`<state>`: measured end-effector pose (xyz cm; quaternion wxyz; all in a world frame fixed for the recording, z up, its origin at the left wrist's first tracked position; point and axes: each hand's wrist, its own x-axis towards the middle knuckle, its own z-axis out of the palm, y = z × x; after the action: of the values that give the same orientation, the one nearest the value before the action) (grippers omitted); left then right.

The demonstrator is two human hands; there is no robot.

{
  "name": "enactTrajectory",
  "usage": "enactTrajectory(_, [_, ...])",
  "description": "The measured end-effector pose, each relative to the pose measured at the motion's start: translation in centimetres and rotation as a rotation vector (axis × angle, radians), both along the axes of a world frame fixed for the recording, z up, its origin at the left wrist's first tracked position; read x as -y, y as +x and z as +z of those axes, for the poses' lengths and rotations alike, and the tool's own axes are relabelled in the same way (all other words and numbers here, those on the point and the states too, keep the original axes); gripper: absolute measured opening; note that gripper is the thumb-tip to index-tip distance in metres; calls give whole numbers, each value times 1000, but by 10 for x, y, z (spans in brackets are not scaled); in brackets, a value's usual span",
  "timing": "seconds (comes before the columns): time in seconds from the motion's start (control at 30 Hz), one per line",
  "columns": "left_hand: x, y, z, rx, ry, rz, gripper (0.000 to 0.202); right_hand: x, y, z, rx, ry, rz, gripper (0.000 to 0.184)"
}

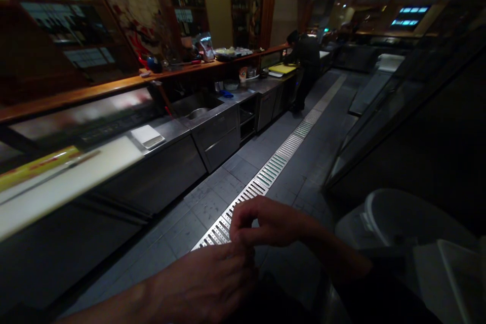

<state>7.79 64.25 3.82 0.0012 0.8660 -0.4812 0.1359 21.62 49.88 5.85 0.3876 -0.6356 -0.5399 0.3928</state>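
Head view: shows the left hand with back upward and fingers bent forward and down, tips lost in the dark. Shows the right hand just beyond, to the right, with fingers loosely curled and a small gap inside the bend of thumb and forefinger; overlaps or touches the left fingers, cannot tell which. Cannot tell of any small thing held between the fingers of either hand. Places the drain grating, nearest to the fingers, below and beyond them in the tiled floor. Gives, left of the fingers and well apart, a white board bearing a long knife-like tool and a yellow package, with a white scale beside the board's far end. Shows a sink ahead and left of the fingers, then a person in dark clothing beside a yellow board. Puts a pale container to their right.
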Motion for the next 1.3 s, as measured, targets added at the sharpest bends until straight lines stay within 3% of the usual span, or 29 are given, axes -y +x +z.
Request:
enactTrajectory(0.23, [0, 1, 2, 6, -12, 6, 23, -5, -1, -16, 7, -39, -71, 14])
enactTrajectory(0.43, [-1, 0, 2, 20, 71, 30, 21, 1, -3, -18, 87, 100, -242, 28])
enactTrajectory(0.53, [-2, 0, 0, 5, 102, 29, 16, 3, -5, -12, 94, 176, -160, 17])
enactTrajectory(0.67, [-2, -1, -5, -29, 58, 26, 13, 1, -6, -10, 259, 233, -45, 9])
enactTrajectory(0.8, [-1, -2, -7, -35, 11, 23, 16, -1, -6, -12, 321, 154, -51, 7])
enactTrajectory(0.97, [0, 0, -4, -44, 0, 18, 16, 0, -8, -10, 309, 180, -33, 6])
enactTrajectory(1.2, [0, 1, 1, -49, 28, 24, 18, -1, -9, -8, 298, 121, -138, 6])
enactTrajectory(1.3, [0, 3, 5, -17, 25, 30, 18, -1, -3, -13, 301, 202, -264, 25])
